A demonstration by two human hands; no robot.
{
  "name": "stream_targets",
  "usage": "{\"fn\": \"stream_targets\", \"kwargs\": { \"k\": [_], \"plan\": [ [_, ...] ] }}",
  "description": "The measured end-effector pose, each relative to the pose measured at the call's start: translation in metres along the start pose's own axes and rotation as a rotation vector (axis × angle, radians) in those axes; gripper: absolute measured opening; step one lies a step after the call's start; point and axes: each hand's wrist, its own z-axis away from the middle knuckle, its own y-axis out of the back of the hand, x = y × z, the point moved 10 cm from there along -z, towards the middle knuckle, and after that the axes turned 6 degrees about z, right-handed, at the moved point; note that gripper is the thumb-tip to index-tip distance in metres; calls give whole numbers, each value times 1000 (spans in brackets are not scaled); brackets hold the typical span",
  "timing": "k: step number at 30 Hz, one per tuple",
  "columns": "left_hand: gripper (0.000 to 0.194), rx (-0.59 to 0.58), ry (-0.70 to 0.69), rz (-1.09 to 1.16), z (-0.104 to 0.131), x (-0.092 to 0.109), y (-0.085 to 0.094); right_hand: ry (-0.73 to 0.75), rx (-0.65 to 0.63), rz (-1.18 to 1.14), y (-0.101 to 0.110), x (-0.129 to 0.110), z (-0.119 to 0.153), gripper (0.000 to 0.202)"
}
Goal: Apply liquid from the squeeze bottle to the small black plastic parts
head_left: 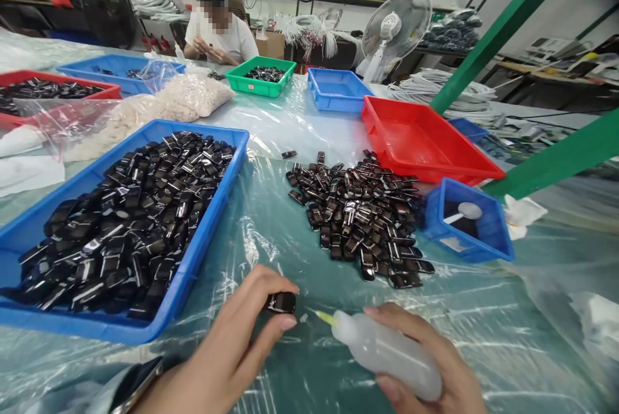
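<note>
Between thumb and fingers, my left hand (242, 330) pinches a small glossy black plastic part (282, 302). My right hand (430, 356) is wrapped round a translucent squeeze bottle (391, 351) tilted to the left. Its thin needle tip with a yellow-green base (326, 318) points at the black part, a short gap away. Beyond my hands lies a loose pile of similar black parts (353, 207) on the plastic-covered table (261, 201). A large blue tray (193, 259) to the left is heaped with more of them.
At the right stand a small blue bin (488, 240) with a white scoop (468, 211) and a red tray (425, 137). Farther back are a green tray (261, 82), another blue tray (338, 91) and a bag of beige pieces (193, 95). A person (222, 33) sits opposite. Green posts (503, 33) cross the right side.
</note>
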Motion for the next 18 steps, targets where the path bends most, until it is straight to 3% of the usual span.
{"fn": "stream_targets", "kwargs": {
  "k": [4, 13, 18],
  "plan": [
    [19, -22, -29, -40, 2, 3, -1, 48, 45, 23, 1, -10, 0, 29],
    [19, -71, -78, -87, 3, 10, -7, 190, -39, 202, -4, -21, -4, 30],
    [21, -160, -57, -124, 7, 8, -15, 226, -49, 203, -1, -32, -14, 28]
  ]
}}
